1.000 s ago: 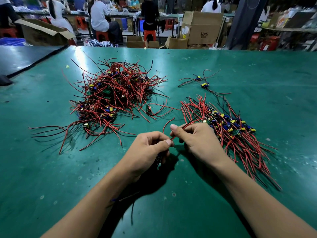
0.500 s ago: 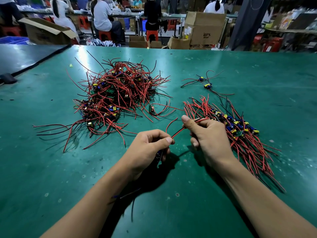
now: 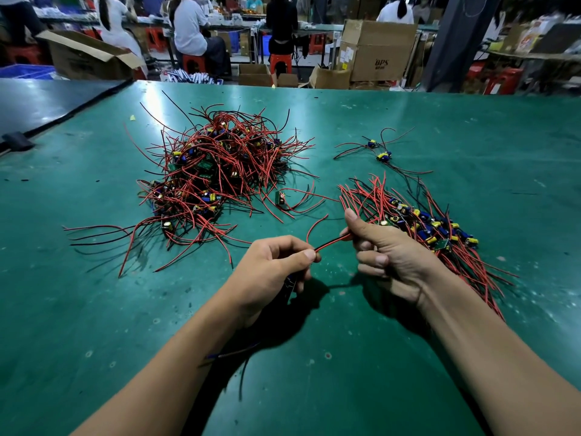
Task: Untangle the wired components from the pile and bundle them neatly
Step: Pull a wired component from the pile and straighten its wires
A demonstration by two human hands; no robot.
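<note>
Right now my left hand (image 3: 270, 265) pinches one end of a red-and-black wire pair (image 3: 332, 241) between thumb and forefinger, while my right hand (image 3: 393, 256) curls round the other end. The pair runs left to right, rising slightly rightward. The sorted bundle (image 3: 424, 228) lies just beyond my right hand, the nearer one. The tangled pile (image 3: 217, 174) sits far-left, with bare table (image 3: 314, 388) between them.

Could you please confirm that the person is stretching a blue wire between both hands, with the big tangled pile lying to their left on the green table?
Not quite: the wire is red, not blue. The head view shows it stretched between the left hand and the right hand, with the tangled pile lying to their left on the green table.
</note>
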